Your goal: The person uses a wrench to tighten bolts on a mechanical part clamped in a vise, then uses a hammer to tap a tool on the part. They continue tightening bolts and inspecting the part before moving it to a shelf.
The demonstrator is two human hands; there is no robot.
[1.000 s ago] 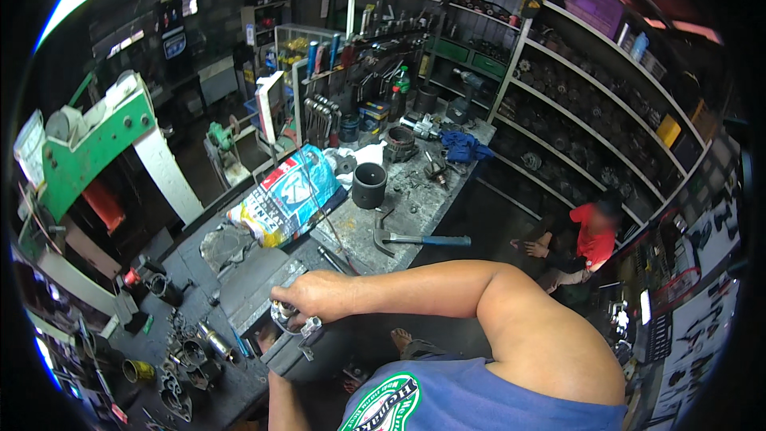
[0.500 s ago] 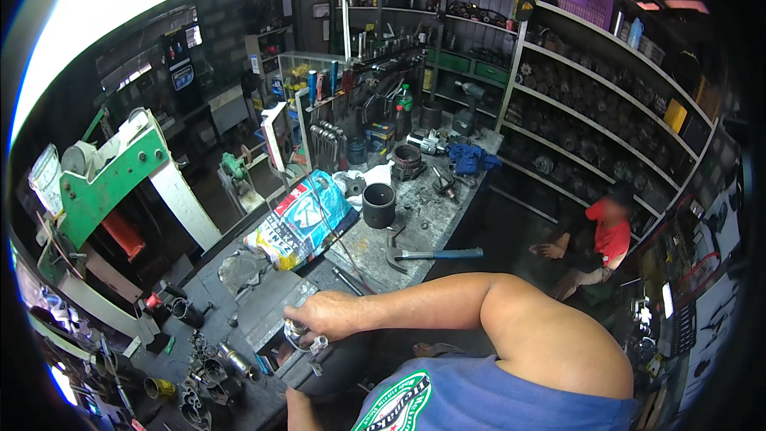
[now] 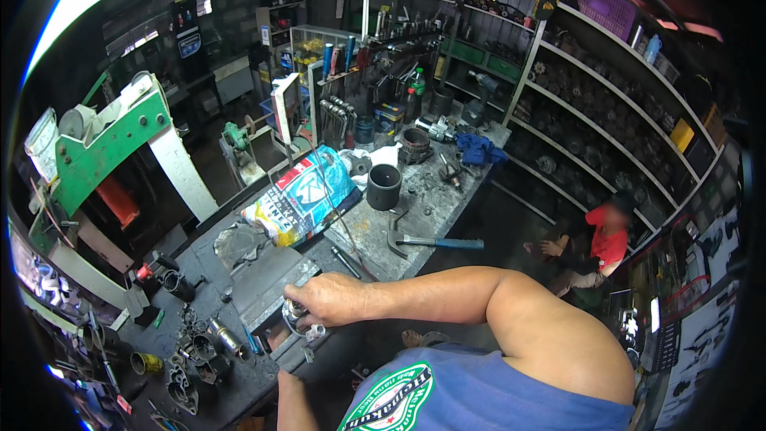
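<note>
My right hand [image 3: 323,299] grips a silver metal part [image 3: 298,319] over a grey block, which looks like a vise [image 3: 294,353], at the bench's near edge. My left hand [image 3: 278,337] is low beside that block, largely hidden behind it, with its forearm coming up from below; its grip is unclear. Just left of the hands lie a silver cylinder [image 3: 225,337] and a dark disassembled housing [image 3: 206,355]. A hammer [image 3: 435,242] with a blue handle and a dark hollow cylinder [image 3: 384,191] are farther along the bench [image 3: 367,235].
A printed sack [image 3: 299,195] and blue cloth [image 3: 479,150] lie on the bench. Tool racks stand behind. A green-and-white press frame [image 3: 112,152] is at left. A person in red [image 3: 606,243] sits at right near shelves [image 3: 606,80] of dark parts.
The whole view shifts slightly between frames as the head moves. My right hand stays on the metal part, with only slight movement; my left hand remains low beside the block.
</note>
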